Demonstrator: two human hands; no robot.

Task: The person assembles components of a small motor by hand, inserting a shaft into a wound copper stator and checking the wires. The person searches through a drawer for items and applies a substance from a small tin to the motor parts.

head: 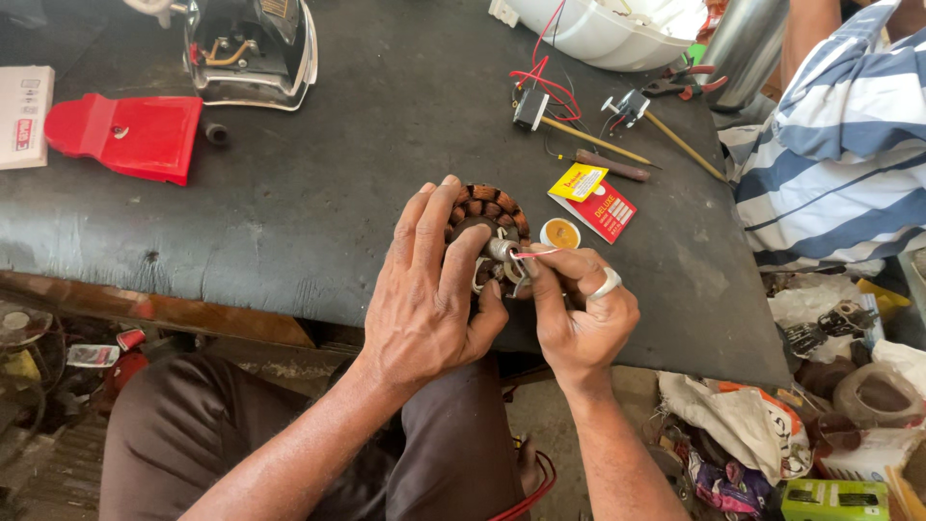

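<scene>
Your left hand [424, 299] has its fingers [461, 259] wrapped around a round motor stator [494, 214] with copper-brown coil windings, gripping it from the left and holding it just above the near edge of the bench [318, 222]. Your right hand [579, 314], with a silver ring on one finger, has its fingers pinched narrow on a thin red-and-white wire [533, 254], right at the metal hub in the middle of the stator. The two hands are touching or nearly so around that hub.

Just beyond the stator, a small open round tin [560, 233] of yellowish paste sits on the bench, and next to it lies a red and yellow packet [593, 201]. Further back there's a brown-handled tool [613, 166], a couple of small parts with red wires [540, 87], and a white rounded housing [598, 34] at the far edge. Over on the left you've got a red plastic piece [130, 135] and a shiny metal iron body [253, 48]. Another person in a blue and white striped shirt [839, 145] sits at the right end of the bench.
</scene>
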